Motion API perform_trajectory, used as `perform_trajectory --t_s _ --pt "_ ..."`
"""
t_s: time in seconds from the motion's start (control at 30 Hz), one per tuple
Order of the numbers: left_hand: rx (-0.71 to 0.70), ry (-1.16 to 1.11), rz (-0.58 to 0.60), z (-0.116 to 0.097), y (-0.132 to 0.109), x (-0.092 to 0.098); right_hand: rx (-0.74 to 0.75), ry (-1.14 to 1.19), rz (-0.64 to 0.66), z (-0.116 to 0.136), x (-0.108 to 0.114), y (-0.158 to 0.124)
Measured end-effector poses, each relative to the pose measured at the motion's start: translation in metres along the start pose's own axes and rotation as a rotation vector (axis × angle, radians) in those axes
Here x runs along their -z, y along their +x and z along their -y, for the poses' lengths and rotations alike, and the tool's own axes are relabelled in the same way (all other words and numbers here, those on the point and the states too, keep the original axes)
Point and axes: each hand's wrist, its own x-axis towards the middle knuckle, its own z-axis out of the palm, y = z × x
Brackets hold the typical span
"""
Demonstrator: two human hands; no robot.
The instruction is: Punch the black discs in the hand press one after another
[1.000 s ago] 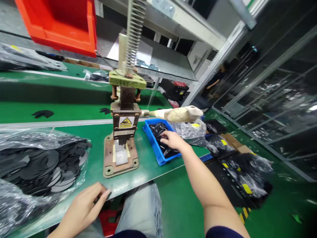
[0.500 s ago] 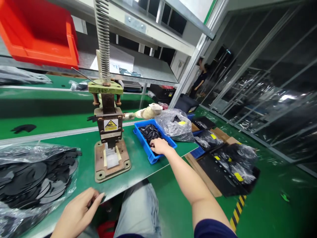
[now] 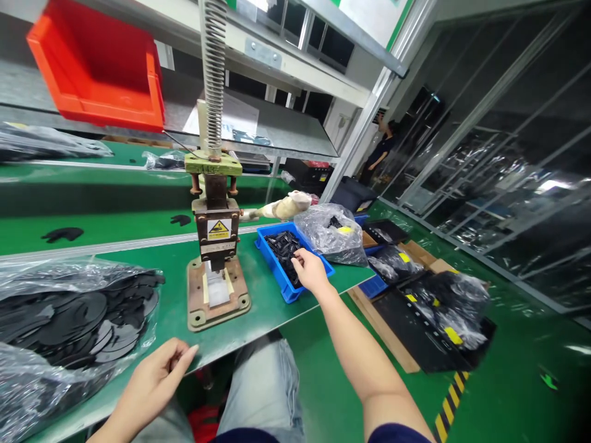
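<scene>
My right hand (image 3: 310, 271) reaches out over the near end of a blue tray (image 3: 273, 268) filled with small black parts (image 3: 282, 245). Its fingers are pinched together at the tray's edge, apparently on one of the black parts. My left hand (image 3: 154, 378) rests at the front edge of the green table (image 3: 170, 277), fingers loosely stretched and holding nothing. Between the hands stands a hand press (image 3: 217, 231) with a tall spring, a yellow warning label and a rusty base plate (image 3: 196, 304). Its cloth-wrapped lever (image 3: 290, 205) sticks out to the right above the tray.
A clear bag of flat black discs (image 3: 78, 314) lies at the left. Another bag (image 3: 330, 231) sits beside the tray. A red bin (image 3: 99, 77) stands on the shelf. Boxes and bagged black parts (image 3: 438, 304) lie on the floor at the right. A person (image 3: 381, 151) stands far back.
My right hand has lifted from inside the blue tray to its near edge and pinched its fingers. The view has shifted a little. My left hand has stayed at the table edge.
</scene>
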Motion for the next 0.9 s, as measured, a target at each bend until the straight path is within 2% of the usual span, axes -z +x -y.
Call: perform_trajectory --t_s 0.07,0.13,0.3,0.4,0.67,0.9 --pt "0.014 -0.038 -0.017 -0.005 0.002 0.004 0.071 0.106 -0.061 0.016 -0.002 -0.020" --pt "0.014 -0.070 -0.034 -0.020 0.003 0.010 0.158 0.218 -0.079 0.037 -0.009 -0.043" --pt "-0.017 -0.207 -0.057 -0.069 0.014 0.022 0.311 0.486 -0.017 0.089 -0.035 -0.090" --pt "-0.068 -0.270 -0.081 -0.084 0.024 0.024 0.365 0.580 0.028 0.107 -0.047 -0.101" --pt "-0.232 -0.237 -0.104 -0.089 0.026 0.020 0.516 0.568 0.043 0.121 -0.061 -0.106" --pt "-0.266 -0.267 -0.081 -0.087 0.026 0.019 0.547 0.562 0.040 0.120 -0.068 -0.107"
